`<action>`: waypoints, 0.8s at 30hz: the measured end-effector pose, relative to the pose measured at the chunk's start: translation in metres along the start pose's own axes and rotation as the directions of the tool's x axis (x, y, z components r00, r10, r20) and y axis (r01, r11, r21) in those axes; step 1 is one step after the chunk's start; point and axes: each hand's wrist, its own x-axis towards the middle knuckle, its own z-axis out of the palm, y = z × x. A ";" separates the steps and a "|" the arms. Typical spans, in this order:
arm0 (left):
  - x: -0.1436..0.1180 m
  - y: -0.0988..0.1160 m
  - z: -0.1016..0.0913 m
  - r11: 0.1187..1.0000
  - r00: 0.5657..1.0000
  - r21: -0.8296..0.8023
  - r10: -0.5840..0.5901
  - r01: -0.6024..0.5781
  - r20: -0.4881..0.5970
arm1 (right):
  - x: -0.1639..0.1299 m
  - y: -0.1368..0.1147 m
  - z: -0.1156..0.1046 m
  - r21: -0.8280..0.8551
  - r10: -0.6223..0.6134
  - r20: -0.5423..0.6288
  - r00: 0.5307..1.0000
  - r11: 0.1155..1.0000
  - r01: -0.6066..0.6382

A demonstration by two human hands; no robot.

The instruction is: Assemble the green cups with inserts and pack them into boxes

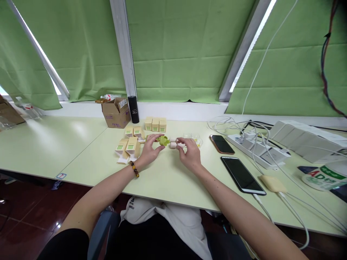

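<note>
My left hand (pixel 150 151), with a beaded bracelet at the wrist, grips a small yellow-green cup-like piece (pixel 163 141) with a scalloped edge. Close beside it, my right hand (pixel 189 153) pinches a small pale pinkish-white cylindrical piece (pixel 172 145). The two pieces are almost end to end; I cannot tell if they touch. Behind my right hand lie small clear round containers (pixel 199 141) with bits of yellow in them. Small cream boxes with open flaps (pixel 132 146) stand left of my left hand. Three more cream boxes (pixel 155 124) stand in a row behind it.
A cardboard box (pixel 116 115) and a black bottle (pixel 133 109) stand at the back. To the right lie two phones (pixel 221 144), (pixel 242 175), a power strip (pixel 255 151) with tangled white cables, a yellowish charger (pixel 273 183), white boxes (pixel 306 139) and a white tub (pixel 324 177).
</note>
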 end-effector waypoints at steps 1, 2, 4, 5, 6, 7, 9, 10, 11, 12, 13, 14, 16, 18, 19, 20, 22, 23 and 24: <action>0.001 -0.002 0.000 0.999 0.999 -0.033 -0.035 0.035 -0.008 | 0.001 0.005 0.000 -0.093 0.006 0.015 1.000 0.996 -0.004; 0.001 -0.005 0.001 0.996 0.998 -0.060 -0.065 0.064 -0.010 | 0.002 0.009 0.000 -0.179 0.023 0.046 0.999 0.984 -0.015; 0.001 -0.007 0.002 0.990 0.995 -0.094 -0.104 0.103 -0.003 | 0.004 0.017 -0.001 -0.329 0.071 0.106 0.992 0.944 -0.032; 0.000 -0.008 0.003 0.988 0.994 -0.104 -0.113 0.113 0.003 | 0.004 0.020 0.000 -0.390 0.098 0.133 0.986 0.920 -0.038; 0.000 -0.008 0.003 0.987 0.993 -0.110 -0.117 0.117 0.008 | 0.004 0.023 0.000 -0.441 0.123 0.157 0.980 0.897 -0.042; -0.001 -0.007 0.004 0.986 0.993 -0.115 -0.119 0.119 0.012 | 0.004 0.026 0.001 -0.480 0.143 0.180 0.973 0.877 -0.040; -0.001 -0.006 0.005 0.986 0.993 -0.122 -0.116 0.117 0.018 | 0.003 0.031 0.004 -0.527 0.162 0.220 0.962 0.849 -0.023; -0.002 -0.005 0.005 0.986 0.993 -0.124 -0.114 0.116 0.021 | 0.002 0.032 0.005 -0.540 0.163 0.234 0.958 0.841 -0.011; -0.002 -0.004 0.005 0.986 0.994 -0.123 -0.111 0.113 0.024 | 0.001 0.033 0.006 -0.550 0.162 0.243 0.956 0.835 -0.001; -0.002 -0.004 0.006 0.986 0.994 -0.122 -0.109 0.111 0.026 | 0.000 0.034 0.007 -0.557 0.159 0.246 0.956 0.831 0.005; -0.002 -0.004 0.006 0.987 0.994 -0.121 -0.107 0.110 0.027 | -0.001 0.035 0.007 -0.561 0.156 0.248 0.956 0.828 0.010; -0.002 -0.004 0.006 0.987 0.994 -0.122 -0.107 0.109 0.027 | -0.001 0.035 0.008 -0.561 0.152 0.247 0.957 0.827 0.013; -0.002 -0.004 0.006 0.986 0.994 -0.125 -0.109 0.110 0.019 | 0.000 0.034 0.007 -0.548 0.144 0.239 0.960 0.837 0.011; -0.002 -0.005 0.006 0.985 0.994 -0.127 -0.112 0.113 0.013 | 0.002 0.035 0.007 -0.506 0.148 0.210 0.966 0.862 -0.022; -0.001 -0.005 0.006 0.985 0.993 -0.126 -0.114 0.114 0.010 | 0.003 0.035 0.006 -0.468 0.162 0.183 0.970 0.882 -0.059; -0.001 -0.005 0.005 0.986 0.993 -0.124 -0.114 0.115 0.009 | 0.004 0.036 0.006 -0.410 0.184 0.148 0.972 0.905 -0.109; -0.001 -0.006 0.005 0.986 0.993 -0.122 -0.115 0.116 0.009 | 0.007 0.037 0.007 -0.211 0.236 0.100 0.967 0.954 -0.211; -0.002 -0.006 0.005 0.985 0.993 -0.126 -0.116 0.116 0.008 | 0.007 0.036 0.007 -0.071 0.259 0.099 0.961 0.965 -0.253; -0.002 -0.006 0.005 0.984 0.993 -0.131 -0.117 0.117 0.008 | 0.008 0.035 0.007 0.080 0.282 0.113 0.953 0.953 -0.291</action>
